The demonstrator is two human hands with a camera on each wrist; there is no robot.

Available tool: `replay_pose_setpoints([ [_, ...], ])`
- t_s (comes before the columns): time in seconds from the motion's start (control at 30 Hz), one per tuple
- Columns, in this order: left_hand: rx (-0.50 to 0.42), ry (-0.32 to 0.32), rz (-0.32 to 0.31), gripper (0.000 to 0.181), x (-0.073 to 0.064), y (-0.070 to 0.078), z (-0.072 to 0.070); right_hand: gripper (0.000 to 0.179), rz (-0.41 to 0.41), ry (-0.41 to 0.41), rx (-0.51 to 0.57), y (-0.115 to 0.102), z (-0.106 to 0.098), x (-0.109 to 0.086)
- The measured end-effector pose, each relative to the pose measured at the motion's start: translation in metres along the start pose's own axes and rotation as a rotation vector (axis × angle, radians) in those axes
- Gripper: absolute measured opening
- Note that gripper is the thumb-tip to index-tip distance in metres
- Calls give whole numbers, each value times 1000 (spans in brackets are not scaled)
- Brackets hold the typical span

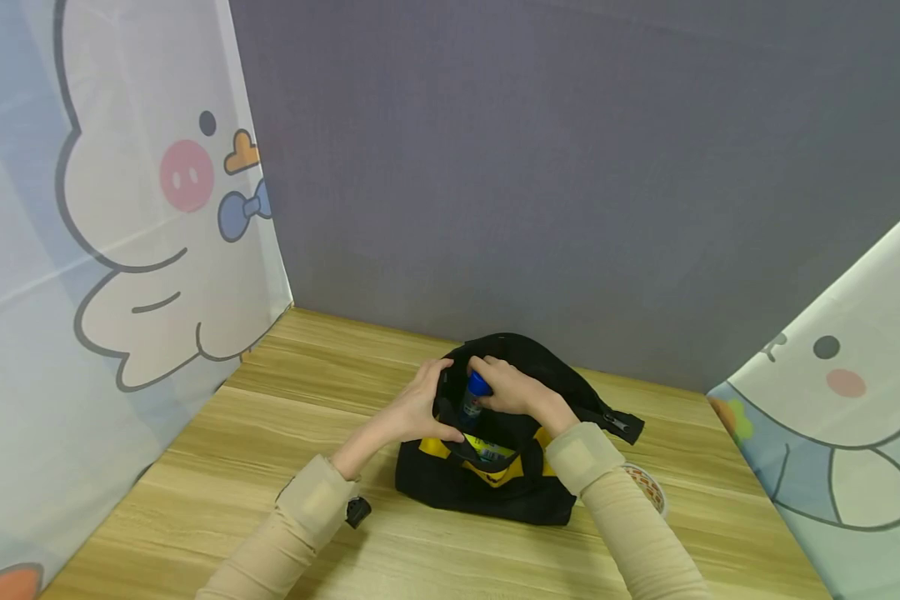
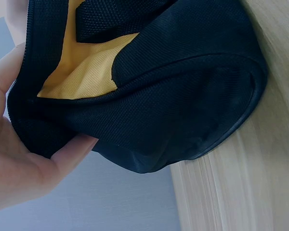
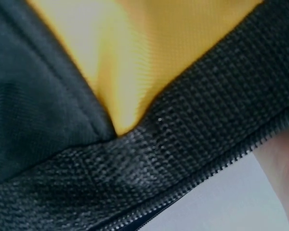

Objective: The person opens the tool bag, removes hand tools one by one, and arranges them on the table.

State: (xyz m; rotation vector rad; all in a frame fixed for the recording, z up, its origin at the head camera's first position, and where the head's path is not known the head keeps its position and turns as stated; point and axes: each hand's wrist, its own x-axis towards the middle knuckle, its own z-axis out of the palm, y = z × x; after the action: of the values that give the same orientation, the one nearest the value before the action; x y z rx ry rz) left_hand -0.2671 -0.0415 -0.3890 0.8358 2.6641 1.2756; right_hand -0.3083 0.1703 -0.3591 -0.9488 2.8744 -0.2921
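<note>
A black and yellow zippered bag (image 1: pixel 487 500) lies on the wooden table with its mouth spread open. My left hand (image 1: pixel 414 410) holds the left side of the rim; in the left wrist view, its thumb and fingers straddle the zippered edge. Inside the opening, my right hand (image 1: pixel 513 388) grips a dark bottle with a blue cap (image 1: pixel 479 384), which stands nearly upright. The bottle's lower end is hidden in the bag. A yellow-green package (image 1: pixel 487 448) shows inside near the front rim. In the right wrist view, the bag's fabric and zipper (image 3: pixel 197 180) cover most of the hand.
A round item with a brown lattice pattern (image 1: pixel 647 487) is partly covered by the right forearm. The bag's zipper end (image 1: pixel 619 422) sticks out to the right. A small black object (image 1: pixel 357 511) is beside the left wrist. A grey wall (image 1: pixel 495 167) rises behind the table.
</note>
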Motion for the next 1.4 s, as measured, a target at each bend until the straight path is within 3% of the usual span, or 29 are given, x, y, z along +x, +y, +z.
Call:
replay_pose_setpoints([
  [0.37,-5,-8,-19,108,1,0,0,41,-13,28,-9,1,-5,-8],
  [0.9,3,10,-2,108,2,0,1,41,-67,122,-35,-7,-42,-39],
  [1.23,36,10,34,109,3,1,-2,40,-54,138,-39,-8,-67,-60],
  [1.4,33,4,30,110,2,0,-2,42,-11,128,-18,-8,-78,-67],
])
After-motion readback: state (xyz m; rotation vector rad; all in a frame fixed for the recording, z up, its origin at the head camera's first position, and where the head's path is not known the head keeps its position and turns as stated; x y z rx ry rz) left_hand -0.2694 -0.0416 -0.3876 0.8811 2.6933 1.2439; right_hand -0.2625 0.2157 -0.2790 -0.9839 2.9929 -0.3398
